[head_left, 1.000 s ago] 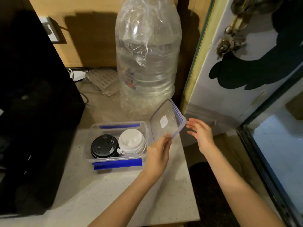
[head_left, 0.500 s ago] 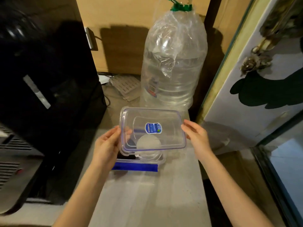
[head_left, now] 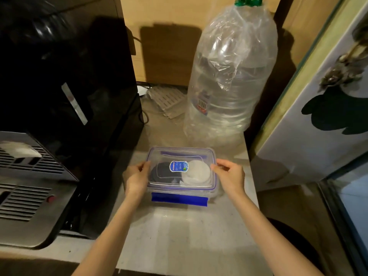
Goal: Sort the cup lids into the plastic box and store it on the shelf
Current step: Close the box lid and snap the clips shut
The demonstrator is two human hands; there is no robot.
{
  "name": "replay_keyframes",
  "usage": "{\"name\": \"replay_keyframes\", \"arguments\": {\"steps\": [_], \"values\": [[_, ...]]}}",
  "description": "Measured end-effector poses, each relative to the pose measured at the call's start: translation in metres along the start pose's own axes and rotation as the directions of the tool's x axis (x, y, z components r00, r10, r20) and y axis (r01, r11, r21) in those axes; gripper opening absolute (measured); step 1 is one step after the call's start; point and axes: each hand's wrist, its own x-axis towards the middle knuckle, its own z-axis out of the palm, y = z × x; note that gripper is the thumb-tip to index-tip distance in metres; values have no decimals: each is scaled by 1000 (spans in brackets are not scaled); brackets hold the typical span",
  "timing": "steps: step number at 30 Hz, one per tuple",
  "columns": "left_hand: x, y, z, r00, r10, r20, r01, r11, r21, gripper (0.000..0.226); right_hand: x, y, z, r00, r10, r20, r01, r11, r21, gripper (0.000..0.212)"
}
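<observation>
Two cup lids, a black cup lid [head_left: 159, 174] and a white cup lid [head_left: 197, 173], lie side by side inside the plastic box [head_left: 182, 191], seen through its clear box cover [head_left: 181, 156], which carries a small blue-and-white sticker [head_left: 178, 166] at its middle. The box is a shallow, clear rectangle with rounded corners, a thin blue seal line round the rim and a bright blue clip flap [head_left: 179, 199] hanging open along its near side. It sits on the pale desk [head_left: 179, 236], near the front of a big clear water bottle [head_left: 231, 76].

By its look the box should be light and fairly stiff, though thin plastic walls may flex if squeezed, and the smooth surface could slip. The short ends, low on the walls or under the rim, look the safest hold; lifting by the cover alone would be risky while the near clip is unlatched.

The left hand [head_left: 136, 179] rests at the left end, its fingers [head_left: 143, 166] curled against the cover's edge; the right hand [head_left: 232, 176] has its fingers [head_left: 218, 166] pinched on the right edge. Both seem to be seating the cover.

A dark appliance [head_left: 65, 116] stands to the left, a pale panel [head_left: 308, 126] with dark patches to the right.
</observation>
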Motion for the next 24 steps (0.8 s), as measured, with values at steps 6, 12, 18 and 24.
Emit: {"name": "replay_keyframes", "arguments": {"steps": [6, 12, 18, 24], "values": [[10, -4, 6, 999, 8, 51, -7, 1000, -11, 28, -1, 9, -2, 1000, -14, -10, 14, 999, -44, 29], [9, -9, 11, 996, 39, 79, -38, 999, -9, 29, -2, 13, -12, 1000, 0, 1, 0, 999, -50, 28], [2, -19, 17, 984, 27, 178, -27, 1000, -3, 29, 3, 23, -28, 997, 75, -14, -75, 997, 31, 26], [0, -17, 15, 970, 104, 220, -104, 994, -11, 40, 6, 29, -33, 988, 131, 78, -135, 990, 38, 30]]}}
